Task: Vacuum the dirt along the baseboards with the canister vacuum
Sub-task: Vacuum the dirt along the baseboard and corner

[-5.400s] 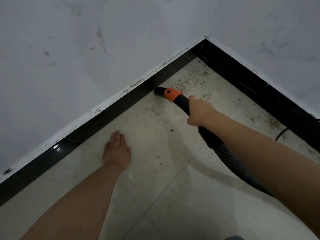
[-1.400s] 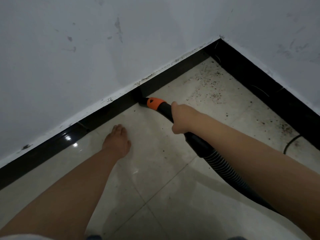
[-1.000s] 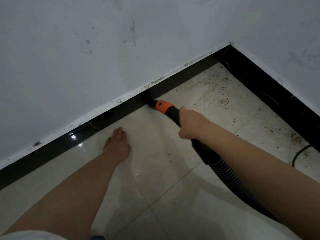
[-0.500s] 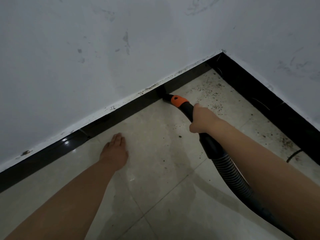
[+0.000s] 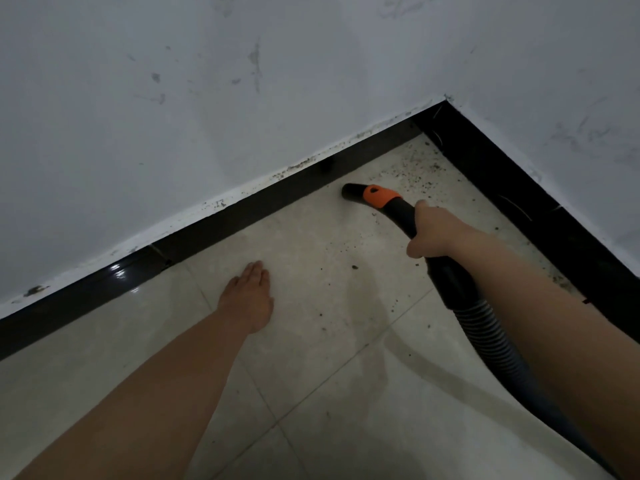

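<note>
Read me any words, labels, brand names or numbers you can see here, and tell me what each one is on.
None can be read.
Orange collar on the vacuum nozzle: one small dark mark, no legible text.
Hose, baseboard, wall: only scuffs and dirt specks.

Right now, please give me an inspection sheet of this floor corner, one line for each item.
Surface: pale floor tiles, dirt specks thickest toward the corner.
Job's things: vacuum nozzle with orange collar, just off the black baseboard; ribbed hose.
Clutter: nothing seen.
Grippers: right hand grips the black handle; left hand rests flat on the tiles.
Cables: nothing seen.
Surroundings: scuffed white walls; grime on the baseboard's top edge.
</note>
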